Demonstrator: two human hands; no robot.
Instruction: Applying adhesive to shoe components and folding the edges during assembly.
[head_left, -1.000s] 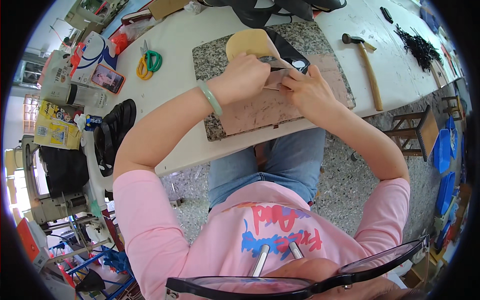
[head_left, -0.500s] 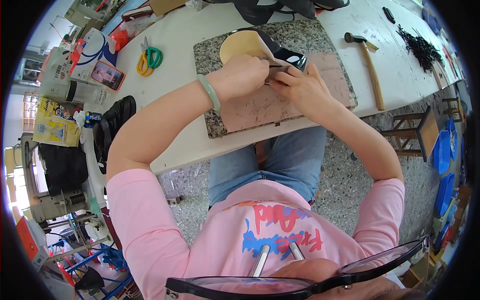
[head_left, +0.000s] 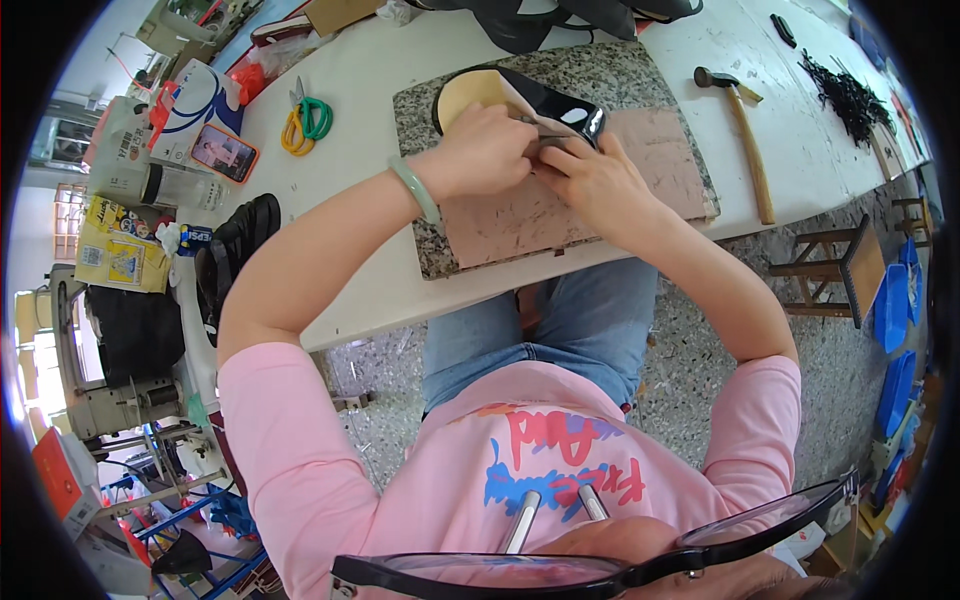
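A glossy black shoe upper (head_left: 562, 108) with a pale beige lining (head_left: 474, 92) lies on a pinkish board (head_left: 515, 225) over a speckled stone slab (head_left: 618, 72). My left hand (head_left: 485, 152) is closed in a pinch on the lining's near edge, a green bangle on its wrist. From the right, my right hand (head_left: 598, 190) grips the same edge, thumb and fingers together, its upper fingers lying against the black part. The fingertips of both hands nearly meet, and whatever is between them is mostly hidden.
Right of the slab lie a hammer (head_left: 745, 150) and a heap of thin black strips (head_left: 845, 100). On the left are scissors (head_left: 304, 125), a phone (head_left: 223, 153) propped against a box, a clear jar (head_left: 190, 188) and stacked black pieces (head_left: 240, 245). A wooden stool (head_left: 850, 268) stands beyond the table.
The beige lining has shifted slightly left and down between my hands, and more of the black part shows behind it. Both hands keep their hold along the edge.
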